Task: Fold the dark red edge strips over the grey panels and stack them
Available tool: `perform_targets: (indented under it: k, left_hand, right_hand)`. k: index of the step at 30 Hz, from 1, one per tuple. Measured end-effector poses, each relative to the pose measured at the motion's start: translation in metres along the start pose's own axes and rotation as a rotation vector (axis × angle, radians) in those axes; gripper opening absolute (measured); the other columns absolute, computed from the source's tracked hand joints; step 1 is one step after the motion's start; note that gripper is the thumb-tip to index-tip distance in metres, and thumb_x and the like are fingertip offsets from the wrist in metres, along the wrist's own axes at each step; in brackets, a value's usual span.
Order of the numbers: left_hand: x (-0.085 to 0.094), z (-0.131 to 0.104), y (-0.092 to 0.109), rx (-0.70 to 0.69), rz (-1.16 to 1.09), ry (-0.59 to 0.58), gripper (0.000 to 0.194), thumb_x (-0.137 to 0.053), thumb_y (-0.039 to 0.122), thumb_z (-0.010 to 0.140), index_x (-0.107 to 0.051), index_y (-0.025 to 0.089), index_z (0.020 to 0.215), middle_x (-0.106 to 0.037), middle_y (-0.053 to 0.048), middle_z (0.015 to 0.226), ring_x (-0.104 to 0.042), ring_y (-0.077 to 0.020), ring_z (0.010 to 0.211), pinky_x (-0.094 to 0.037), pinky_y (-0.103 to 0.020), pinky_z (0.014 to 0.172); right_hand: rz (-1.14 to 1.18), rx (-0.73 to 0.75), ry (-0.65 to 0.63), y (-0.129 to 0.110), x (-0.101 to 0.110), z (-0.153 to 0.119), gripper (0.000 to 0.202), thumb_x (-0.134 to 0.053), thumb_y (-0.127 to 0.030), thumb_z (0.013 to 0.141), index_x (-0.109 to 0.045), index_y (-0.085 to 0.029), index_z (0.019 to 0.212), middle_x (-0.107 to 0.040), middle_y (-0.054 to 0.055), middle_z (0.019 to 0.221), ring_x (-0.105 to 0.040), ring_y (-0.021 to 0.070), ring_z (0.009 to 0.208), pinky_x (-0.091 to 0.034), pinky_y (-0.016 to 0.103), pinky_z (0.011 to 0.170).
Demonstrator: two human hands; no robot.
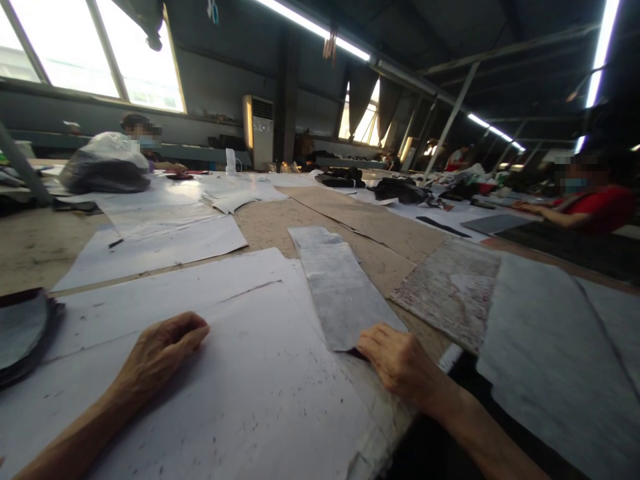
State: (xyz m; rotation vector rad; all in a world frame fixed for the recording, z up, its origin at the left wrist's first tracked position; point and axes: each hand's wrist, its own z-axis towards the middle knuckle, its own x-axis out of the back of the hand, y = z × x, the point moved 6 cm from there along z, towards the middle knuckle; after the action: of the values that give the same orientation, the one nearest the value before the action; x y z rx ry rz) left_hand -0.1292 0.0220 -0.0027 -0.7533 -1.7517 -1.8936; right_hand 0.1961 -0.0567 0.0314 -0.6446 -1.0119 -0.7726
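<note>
My right hand (395, 357) is closed on the near end of a long grey piece of fabric (345, 287), its fingers curled over the corner. The strip lies flat, reaching away from me over white paper and brown board. My left hand (163, 347) hovers over or rests on a large white sheet of paper (240, 400), which has dark specks on it. Its fingers are curled in with the thumb against them, and nothing shows between them. A stack of rounded grey pieces with dark edges (25, 333) lies at the far left.
Large grey fabric pieces (545, 333) hang over the table's right edge beside a mottled piece (450, 287). Further back are brown board (365, 220), white sheets (165, 247), dark bundles (400, 190) and a plastic bag (105, 163). People sit at left (143, 137) and right (600, 200).
</note>
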Motion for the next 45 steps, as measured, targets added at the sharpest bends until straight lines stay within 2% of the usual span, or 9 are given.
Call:
perform_targets:
  k: [7,10,13,20,26,33,37,42,45]
  left_hand:
    - [-0.003,0.001,0.007,-0.01,0.064,-0.049,0.027,-0.051,0.047,0.074,-0.056,0.02,0.073,-0.052,0.004,0.06,-0.045,-0.0141,0.059,-0.03,-0.021,0.055]
    - [-0.006,0.003,0.009,0.027,0.04,-0.087,0.024,-0.056,0.043,0.071,-0.056,0.02,0.07,-0.052,0.004,0.058,-0.044,-0.0142,0.058,-0.029,-0.021,0.054]
    - [-0.009,0.012,0.008,0.108,-0.003,-0.08,0.02,-0.063,0.035,0.061,-0.053,0.018,0.063,-0.051,0.004,0.053,-0.043,-0.0138,0.055,-0.026,-0.021,0.051]
    - [-0.044,0.043,0.036,0.255,-0.348,-0.147,0.028,-0.06,0.037,0.058,-0.056,0.013,0.073,-0.057,-0.001,0.056,-0.054,-0.0151,0.05,-0.039,-0.023,0.046]
    - [-0.077,0.075,0.084,0.199,-0.59,-0.152,0.04,-0.065,0.035,0.056,-0.055,0.009,0.083,-0.062,-0.008,0.071,-0.063,-0.0177,0.067,-0.049,-0.025,0.058]
    - [-0.107,0.053,0.109,0.026,-0.5,-0.168,0.038,-0.061,0.031,0.057,-0.061,0.013,0.09,-0.065,-0.008,0.09,-0.06,-0.0212,0.08,-0.047,-0.031,0.071]
    - [-0.106,0.023,0.113,-0.019,-0.426,-0.207,0.033,-0.059,0.033,0.057,-0.062,0.014,0.083,-0.067,-0.006,0.084,-0.06,-0.0219,0.081,-0.045,-0.031,0.077]
    - [-0.104,-0.001,0.115,-0.09,-0.327,-0.219,0.028,-0.054,0.036,0.064,-0.062,0.015,0.081,-0.066,-0.004,0.077,-0.06,-0.0196,0.073,-0.046,-0.027,0.066]
    - [-0.105,-0.012,0.118,-0.167,-0.255,-0.23,0.021,-0.051,0.03,0.069,-0.063,0.016,0.08,-0.065,-0.003,0.075,-0.059,-0.0179,0.071,-0.044,-0.025,0.065]
  right_hand:
    - [0.078,-0.183,-0.016,-0.009,0.003,-0.005,0.022,-0.06,-0.018,0.074,-0.063,-0.017,0.096,-0.062,0.007,0.098,-0.053,0.0218,0.091,-0.041,0.033,0.077]
    - [0.108,-0.3,-0.022,-0.002,0.011,0.005,0.01,-0.061,-0.022,0.075,-0.067,-0.024,0.083,-0.066,-0.001,0.085,-0.058,0.0167,0.081,-0.043,0.026,0.071]
    - [0.101,-0.519,0.047,0.035,0.022,0.026,0.02,-0.051,-0.034,0.085,-0.065,-0.021,0.078,-0.065,-0.002,0.071,-0.06,0.0125,0.067,-0.045,0.023,0.063]
    - [-0.002,-0.902,0.094,0.149,0.012,0.068,0.026,-0.052,-0.035,0.086,-0.056,-0.014,0.101,-0.059,0.005,0.097,-0.058,0.0159,0.084,-0.048,0.035,0.074]
    - [-0.003,-0.924,0.059,0.164,-0.001,0.063,0.026,-0.052,-0.034,0.086,-0.055,-0.015,0.105,-0.057,0.006,0.103,-0.056,0.0178,0.09,-0.047,0.037,0.078]
    - [0.182,-0.731,-0.037,0.097,0.015,0.024,0.034,-0.063,-0.026,0.074,-0.058,-0.02,0.108,-0.061,0.005,0.105,-0.058,0.0181,0.091,-0.047,0.029,0.079]
    - [0.244,-0.247,-0.165,0.037,0.019,0.0,0.034,-0.077,-0.019,0.057,-0.065,-0.023,0.089,-0.062,0.0,0.098,-0.056,0.0171,0.092,-0.045,0.025,0.081]
    - [-0.018,0.138,-0.117,0.012,0.016,-0.007,0.004,-0.059,-0.018,0.079,-0.063,-0.018,0.08,-0.061,0.004,0.084,-0.053,0.0151,0.076,-0.043,0.026,0.067]
    - [-0.041,0.245,-0.14,0.003,0.009,-0.007,0.025,-0.038,-0.012,0.087,-0.062,-0.015,0.08,-0.061,0.007,0.078,-0.052,0.0173,0.073,-0.042,0.03,0.066]
